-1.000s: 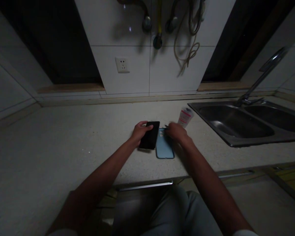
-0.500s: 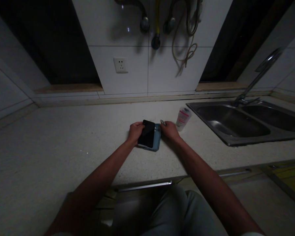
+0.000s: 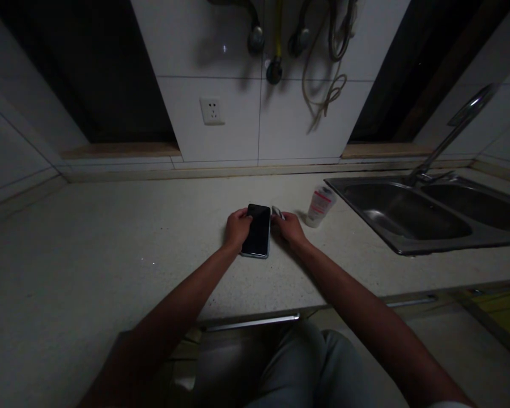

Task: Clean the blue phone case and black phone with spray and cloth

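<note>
A black phone (image 3: 258,230) lies screen up on the pale countertop (image 3: 110,238), seated in a light blue case of which only a thin rim shows. My left hand (image 3: 237,228) grips the phone's left edge, thumb on the screen. My right hand (image 3: 289,228) presses against its right edge with fingers curled. A small pale object (image 3: 277,212) peeks out above my right fingers; I cannot make out what it is.
A small clear bottle with a red label (image 3: 318,205) stands just right of my hands. A steel double sink (image 3: 412,212) with a faucet (image 3: 454,133) fills the right side. A wall socket (image 3: 212,110) and hanging hoses (image 3: 323,62) are behind.
The blue case lay beside the phone a second ago. The phone then slid over it, and now it sits inside, with both hands closed on its edges.
</note>
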Available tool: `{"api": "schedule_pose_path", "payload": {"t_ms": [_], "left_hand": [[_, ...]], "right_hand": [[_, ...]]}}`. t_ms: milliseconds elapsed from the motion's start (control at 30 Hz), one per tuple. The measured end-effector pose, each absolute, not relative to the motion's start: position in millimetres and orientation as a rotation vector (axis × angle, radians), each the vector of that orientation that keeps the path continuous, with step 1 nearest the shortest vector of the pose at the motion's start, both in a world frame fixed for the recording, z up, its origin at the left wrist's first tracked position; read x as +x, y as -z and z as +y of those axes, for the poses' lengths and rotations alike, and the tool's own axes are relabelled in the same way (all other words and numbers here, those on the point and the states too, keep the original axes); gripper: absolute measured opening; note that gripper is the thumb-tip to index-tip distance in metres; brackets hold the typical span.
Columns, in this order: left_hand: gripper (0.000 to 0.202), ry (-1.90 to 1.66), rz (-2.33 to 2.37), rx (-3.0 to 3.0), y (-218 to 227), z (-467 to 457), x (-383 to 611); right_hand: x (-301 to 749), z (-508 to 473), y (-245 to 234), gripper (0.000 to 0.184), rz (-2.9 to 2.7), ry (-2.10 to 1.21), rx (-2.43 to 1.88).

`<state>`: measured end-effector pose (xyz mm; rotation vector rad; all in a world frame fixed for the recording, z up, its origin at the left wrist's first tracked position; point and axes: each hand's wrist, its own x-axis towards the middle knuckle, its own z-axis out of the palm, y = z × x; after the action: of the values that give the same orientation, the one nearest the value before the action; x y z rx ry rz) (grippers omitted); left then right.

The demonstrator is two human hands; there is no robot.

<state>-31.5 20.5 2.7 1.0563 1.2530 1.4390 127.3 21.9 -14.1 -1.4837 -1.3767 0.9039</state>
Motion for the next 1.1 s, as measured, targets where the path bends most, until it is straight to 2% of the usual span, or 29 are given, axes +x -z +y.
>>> {"api": "schedule_pose_path", "payload": {"t_ms": [167, 300, 500, 733, 833, 1100], "left_hand": [[0.019, -1.433, 1.260, 1.038, 2.8, 24.4, -34.7], [0.018, -1.377, 1.294, 1.011, 6.5, 29.1, -37.1], [0.023, -1.346, 1.271, 1.036, 2.7, 26.5, -34.3], [0.031, -1.318, 1.107, 0.887, 2.2, 24.0, -31.3], [0.039, -1.275, 1.011, 0.825, 2.6, 24.3, -31.3], [0.038, -1.263, 0.938, 0.811, 2.4, 24.0, -33.5]], "right_hand": [[123.4, 16.4, 5.8, 0.032, -1.219, -1.083, -1.389], [121.0, 11.7, 0.0, 0.026, -1.207, -1.106, -1.398], [120.6, 8.7, -5.4, 0.030, -1.206, -1.124, -1.409], [121.5, 7.4, -9.2, 0.039, -1.119, -1.289, -1.291], [122.0, 8.5, -8.9, 0.038, -1.070, -1.362, -1.258], [123.9, 12.0, -5.7, 0.033, -1.052, -1.407, -1.253]]}}
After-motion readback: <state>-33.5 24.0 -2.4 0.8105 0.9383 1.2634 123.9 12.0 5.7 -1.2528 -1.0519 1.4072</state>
